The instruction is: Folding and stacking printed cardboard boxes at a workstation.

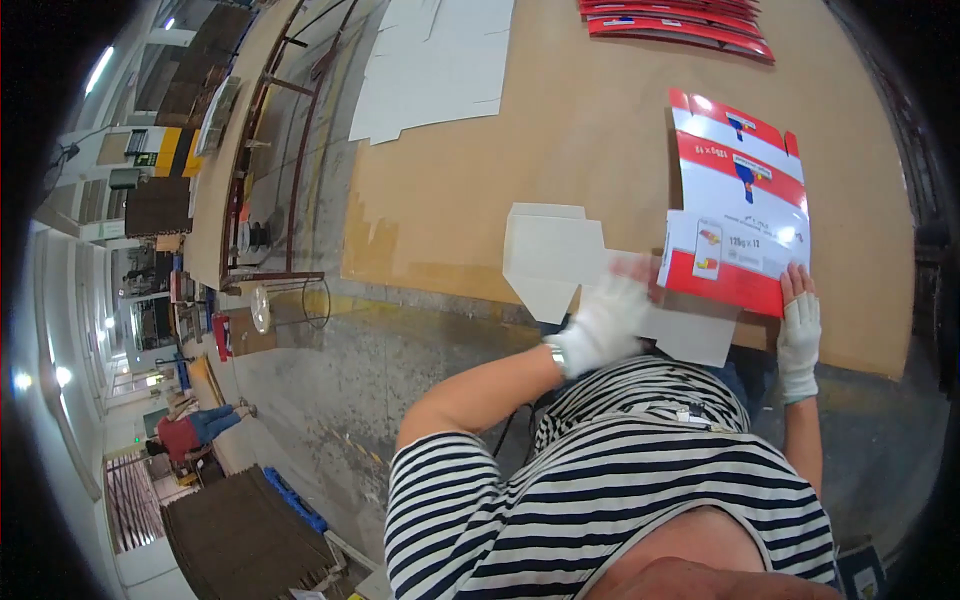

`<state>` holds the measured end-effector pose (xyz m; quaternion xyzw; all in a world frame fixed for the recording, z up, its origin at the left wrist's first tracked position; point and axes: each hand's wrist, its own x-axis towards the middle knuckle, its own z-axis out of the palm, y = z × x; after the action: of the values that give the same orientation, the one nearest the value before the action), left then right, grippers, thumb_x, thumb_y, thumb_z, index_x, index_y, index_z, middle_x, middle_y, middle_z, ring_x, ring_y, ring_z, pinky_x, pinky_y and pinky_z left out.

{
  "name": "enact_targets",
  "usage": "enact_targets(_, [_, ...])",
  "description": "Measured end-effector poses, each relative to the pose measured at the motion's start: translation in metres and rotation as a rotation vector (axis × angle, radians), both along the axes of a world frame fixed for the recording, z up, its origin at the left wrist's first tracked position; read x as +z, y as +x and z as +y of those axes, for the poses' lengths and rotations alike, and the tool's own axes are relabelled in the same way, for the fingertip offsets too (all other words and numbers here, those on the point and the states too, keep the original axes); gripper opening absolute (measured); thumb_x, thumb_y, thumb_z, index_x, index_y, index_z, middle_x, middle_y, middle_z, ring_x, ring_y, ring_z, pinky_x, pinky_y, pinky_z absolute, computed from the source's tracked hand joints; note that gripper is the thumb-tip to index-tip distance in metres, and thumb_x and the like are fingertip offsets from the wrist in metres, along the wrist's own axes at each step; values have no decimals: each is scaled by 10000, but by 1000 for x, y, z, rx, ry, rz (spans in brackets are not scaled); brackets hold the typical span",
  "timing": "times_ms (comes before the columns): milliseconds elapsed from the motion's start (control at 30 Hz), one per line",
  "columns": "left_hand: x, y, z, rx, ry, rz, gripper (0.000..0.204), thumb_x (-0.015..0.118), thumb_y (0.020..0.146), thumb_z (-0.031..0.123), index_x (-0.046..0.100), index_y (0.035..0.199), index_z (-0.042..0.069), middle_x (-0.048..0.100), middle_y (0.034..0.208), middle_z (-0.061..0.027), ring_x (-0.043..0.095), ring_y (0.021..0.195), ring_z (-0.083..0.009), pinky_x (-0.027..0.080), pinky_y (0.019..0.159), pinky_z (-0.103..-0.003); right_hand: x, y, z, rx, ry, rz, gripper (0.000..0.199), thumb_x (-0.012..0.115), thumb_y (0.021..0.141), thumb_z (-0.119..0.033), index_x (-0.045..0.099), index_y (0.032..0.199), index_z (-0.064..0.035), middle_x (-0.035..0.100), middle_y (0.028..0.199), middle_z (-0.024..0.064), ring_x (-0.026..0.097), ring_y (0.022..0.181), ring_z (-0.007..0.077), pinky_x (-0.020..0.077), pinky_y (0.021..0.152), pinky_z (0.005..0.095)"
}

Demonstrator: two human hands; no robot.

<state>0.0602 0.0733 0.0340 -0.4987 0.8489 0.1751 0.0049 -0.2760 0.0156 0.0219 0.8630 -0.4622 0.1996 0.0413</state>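
Observation:
A red and white printed carton blank (740, 205) lies on the brown table in front of me, its flaps spread and creased. Beneath its near edge, a plain white carton blank (552, 250) shows its unprinted side and reaches over the table's front edge. My left hand (608, 318), in a white glove with bare fingertips, is at the printed carton's lower left corner, over the white blank. Motion smears its fingers, so its grip is unclear. My right hand (800, 335), gloved alike, rests with straight fingers against the printed carton's lower right corner; its thumb is hidden.
A stack of red carton blanks (680, 30) lies at the table's far edge. Large white cardboard sheets (435, 70) overlap its far left corner. Left of the brown tabletop (560, 110) stand a metal-framed bench (240, 190) and a round stool (261, 309). Another person (185, 435) is farther off.

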Motion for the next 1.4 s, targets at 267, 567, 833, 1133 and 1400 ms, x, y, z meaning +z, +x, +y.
enact_targets(267, [9,80,-3,-7,-282,439,391,707,696,83,687,1087,65,644,1095,-92,595,1050,-302,489,905,-423,-7,-6,-14,-15,94,-9,488,477,886,-23,513,1373,-20,519,1414,152,467,1336,330,356,1121,445])
enact_targets(567, [-19,46,-38,344,-424,199,355,718,778,150,675,1122,74,629,1111,-113,593,1048,-307,475,876,-415,8,6,0,11,217,-241,684,522,765,47,444,1438,-47,422,1493,175,374,1405,339,262,1175,452])
enact_targets(833, [37,56,-18,45,-75,-1,1167,724,655,643,231,1517,28,125,1609,-192,59,1498,-388,28,1158,-631,29,81,-1,329,356,142,619,666,827,-304,485,1406,-182,421,1508,52,306,1442,280,122,1178,588])
enact_targets(1133, [7,124,5,747,49,892,1230,910,624,228,117,1545,34,166,1600,-157,181,1473,-323,198,1173,-524,23,78,4,297,315,102,632,675,819,-337,495,1397,-157,424,1505,70,300,1443,293,119,1171,603])
enact_targets(1400, [-31,67,-30,922,-142,1526,815,758,865,227,250,1463,7,386,1456,-119,457,1248,-214,401,1042,-380,23,80,3,271,366,49,615,675,810,-333,519,1370,-133,445,1484,86,326,1425,314,132,1163,609])
